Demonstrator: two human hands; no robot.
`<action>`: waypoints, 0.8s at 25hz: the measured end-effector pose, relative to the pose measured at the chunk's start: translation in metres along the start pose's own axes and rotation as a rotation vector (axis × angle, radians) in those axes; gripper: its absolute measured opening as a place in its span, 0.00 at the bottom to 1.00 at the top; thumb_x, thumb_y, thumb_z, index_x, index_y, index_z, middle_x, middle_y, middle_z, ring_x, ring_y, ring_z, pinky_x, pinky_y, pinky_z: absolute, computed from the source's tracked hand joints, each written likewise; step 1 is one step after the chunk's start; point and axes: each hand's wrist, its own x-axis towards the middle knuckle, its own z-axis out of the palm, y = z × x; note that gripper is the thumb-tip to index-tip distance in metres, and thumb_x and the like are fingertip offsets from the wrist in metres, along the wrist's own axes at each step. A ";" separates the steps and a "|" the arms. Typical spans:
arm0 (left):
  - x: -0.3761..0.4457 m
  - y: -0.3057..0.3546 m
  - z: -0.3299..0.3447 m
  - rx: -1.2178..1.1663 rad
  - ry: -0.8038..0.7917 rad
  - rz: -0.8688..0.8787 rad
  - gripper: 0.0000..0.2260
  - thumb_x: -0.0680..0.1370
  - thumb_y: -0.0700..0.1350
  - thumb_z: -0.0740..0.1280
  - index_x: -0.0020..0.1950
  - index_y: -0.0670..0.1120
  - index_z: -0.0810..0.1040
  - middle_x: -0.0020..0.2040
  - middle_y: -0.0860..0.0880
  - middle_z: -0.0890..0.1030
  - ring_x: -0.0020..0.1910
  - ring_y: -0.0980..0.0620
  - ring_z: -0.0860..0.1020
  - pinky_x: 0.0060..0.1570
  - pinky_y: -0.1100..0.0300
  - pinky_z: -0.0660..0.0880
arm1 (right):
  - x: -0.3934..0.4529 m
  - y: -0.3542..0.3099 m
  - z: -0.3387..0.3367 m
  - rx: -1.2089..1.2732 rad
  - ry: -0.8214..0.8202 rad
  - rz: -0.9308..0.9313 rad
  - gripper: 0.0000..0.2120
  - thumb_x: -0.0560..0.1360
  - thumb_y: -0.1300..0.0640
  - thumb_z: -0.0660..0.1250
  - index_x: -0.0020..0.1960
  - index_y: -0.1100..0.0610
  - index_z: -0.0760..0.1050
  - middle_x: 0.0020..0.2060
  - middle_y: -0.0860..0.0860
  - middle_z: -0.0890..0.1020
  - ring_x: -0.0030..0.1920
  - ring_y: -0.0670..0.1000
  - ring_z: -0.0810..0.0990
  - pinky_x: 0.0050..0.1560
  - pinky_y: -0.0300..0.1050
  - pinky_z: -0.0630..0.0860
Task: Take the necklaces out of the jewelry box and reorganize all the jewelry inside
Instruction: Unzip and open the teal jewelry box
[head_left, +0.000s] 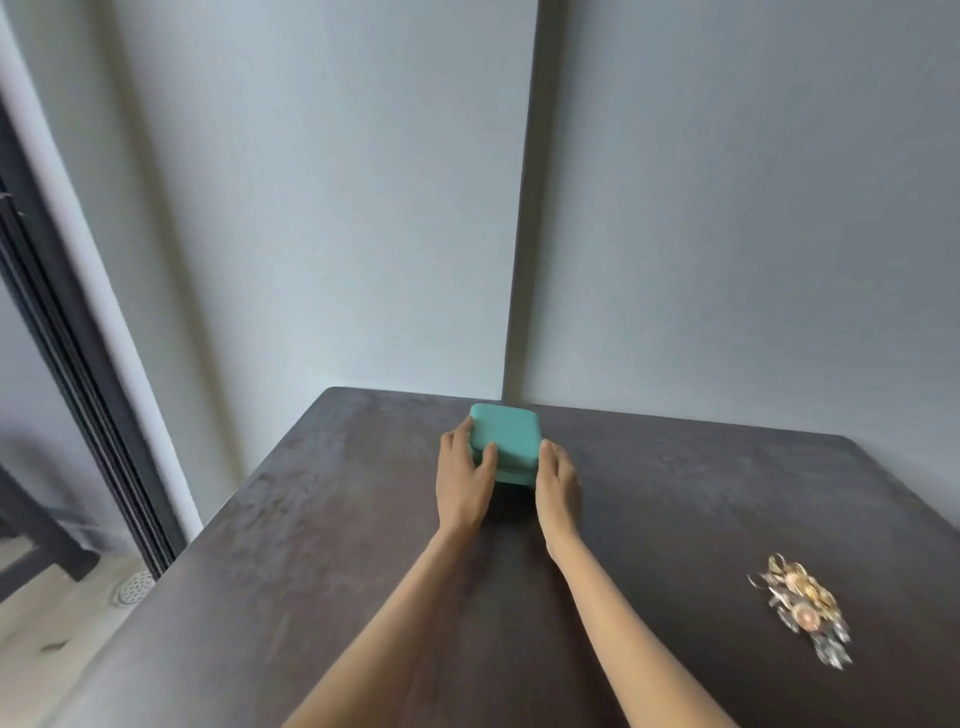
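A closed teal jewelry box (511, 434) stands near the far edge of the dark table (322, 545). My left hand (464, 480) holds its left side, thumb on the lid and fingers round the far left corner. My right hand (557, 480) lies against its right side, fingers along the wall. A tangled heap of gold and silver jewelry (802, 608) lies on the table at the right, well apart from both hands. The inside of the box is hidden.
Grey walls (727, 208) rise just behind the table, meeting in a corner behind the box. A dark sliding-door frame (78, 374) runs down the left, with pale floor and a round drain (134, 592) beyond the table's left edge.
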 end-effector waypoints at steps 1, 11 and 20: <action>-0.023 0.005 -0.007 -0.016 -0.016 0.003 0.21 0.78 0.46 0.61 0.71 0.48 0.66 0.63 0.51 0.70 0.58 0.52 0.73 0.55 0.61 0.69 | -0.023 0.001 -0.013 -0.016 0.030 -0.006 0.14 0.81 0.51 0.53 0.57 0.55 0.75 0.52 0.52 0.80 0.51 0.54 0.77 0.46 0.41 0.68; -0.140 0.007 -0.052 -0.025 -0.138 -0.022 0.16 0.78 0.41 0.60 0.65 0.49 0.73 0.61 0.47 0.72 0.52 0.54 0.72 0.54 0.62 0.66 | -0.141 0.010 -0.072 -0.158 0.032 0.002 0.07 0.78 0.55 0.58 0.47 0.55 0.73 0.43 0.51 0.79 0.44 0.55 0.75 0.41 0.43 0.65; -0.124 -0.004 -0.041 0.096 -0.313 0.029 0.23 0.75 0.57 0.66 0.66 0.52 0.66 0.62 0.56 0.63 0.57 0.57 0.69 0.55 0.59 0.68 | -0.106 0.015 -0.076 -0.149 -0.170 0.007 0.27 0.72 0.70 0.54 0.70 0.55 0.66 0.63 0.52 0.75 0.64 0.51 0.73 0.64 0.43 0.68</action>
